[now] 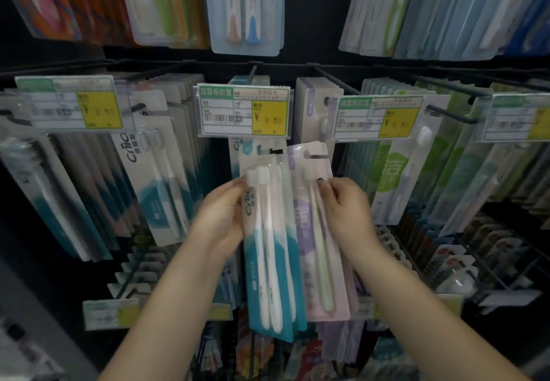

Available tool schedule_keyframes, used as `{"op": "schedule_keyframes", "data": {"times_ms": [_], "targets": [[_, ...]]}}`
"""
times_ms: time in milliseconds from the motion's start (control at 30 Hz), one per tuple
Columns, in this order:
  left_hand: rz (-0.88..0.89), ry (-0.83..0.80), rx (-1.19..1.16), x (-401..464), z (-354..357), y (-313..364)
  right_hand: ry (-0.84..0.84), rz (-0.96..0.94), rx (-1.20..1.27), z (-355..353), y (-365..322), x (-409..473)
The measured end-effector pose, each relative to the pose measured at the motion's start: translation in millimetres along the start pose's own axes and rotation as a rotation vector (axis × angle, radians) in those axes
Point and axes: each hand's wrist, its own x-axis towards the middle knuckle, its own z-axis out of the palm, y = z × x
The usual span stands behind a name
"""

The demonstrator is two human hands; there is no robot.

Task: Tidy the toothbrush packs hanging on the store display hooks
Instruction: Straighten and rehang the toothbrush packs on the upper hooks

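The left hand (221, 211) reaches up from below, palm turned inward, fingers closed around the left edge of a teal-and-white toothbrush pack (269, 243) that shows 2 white brushes with their heads at the top. The right hand (346, 209) pinches the right edge of a lilac toothbrush pack (320, 231) holding a pale green brush; a dark-painted nail shows on one finger. Both packs stand upright side by side at the centre, just below a price tag (243, 110) marked ¥8.00, their hang slots off the hook. Around them, rows of similar packs hang on black display hooks (454, 115), with blue blister packs (247, 8) above.
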Motion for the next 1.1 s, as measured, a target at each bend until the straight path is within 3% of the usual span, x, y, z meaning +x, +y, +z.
{"op": "schedule_keyframes", "data": {"times_ms": [200,533,767,933,1100], "targets": [[-0.019,-0.047,-0.068,0,15,-9,-0.017,-0.001,-0.036,13,-13,-6],[-0.012,-0.036,-0.098,-2,22,-11,-0.241,0.409,0.478,10,-25,-13],[-0.023,-0.034,-0.111,-1,18,-13,-0.315,0.298,0.443,6,-26,-13],[0.006,-0.014,-0.097,1,5,-4,-0.213,0.289,0.43,-1,-21,-12],[0.089,0.066,-0.053,7,-11,13,-0.164,0.324,0.589,-23,-18,-3]]}}
